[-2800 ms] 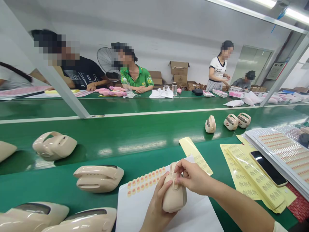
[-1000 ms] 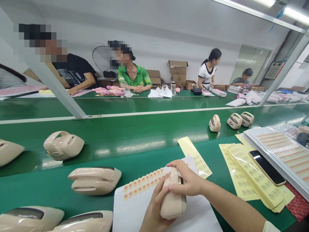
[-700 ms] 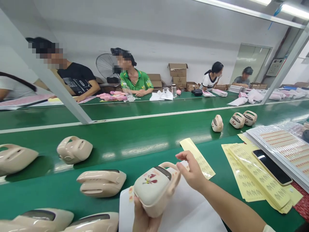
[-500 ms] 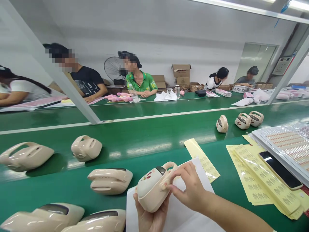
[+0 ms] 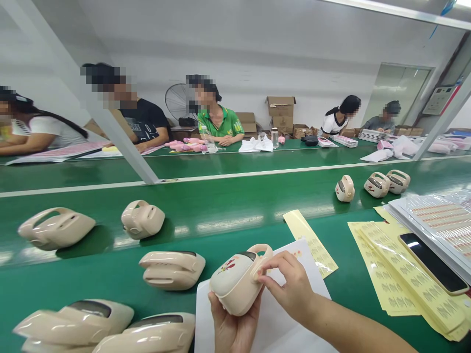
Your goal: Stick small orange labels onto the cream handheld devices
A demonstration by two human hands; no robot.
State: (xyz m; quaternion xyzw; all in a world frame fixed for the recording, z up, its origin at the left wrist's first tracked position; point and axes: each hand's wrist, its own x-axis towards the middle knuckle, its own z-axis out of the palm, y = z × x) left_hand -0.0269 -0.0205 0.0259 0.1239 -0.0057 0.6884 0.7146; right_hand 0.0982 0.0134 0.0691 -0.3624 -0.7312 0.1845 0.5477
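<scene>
The left hand (image 5: pixel 230 327) cups the beige casing (image 5: pixel 239 280); the right hand (image 5: pixel 290 289) pinches its edge, pressing. Uneven pressure could leave a sticker crooked.

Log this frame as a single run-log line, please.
left hand: holds beige casing from below | right hand: fingers pressing casing's side near handle | under: white sheet | belt

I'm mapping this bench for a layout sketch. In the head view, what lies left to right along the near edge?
Two beige shells side by side → left hand holding a beige shell → right hand touching it → yellow label sheets → black phone.
</scene>
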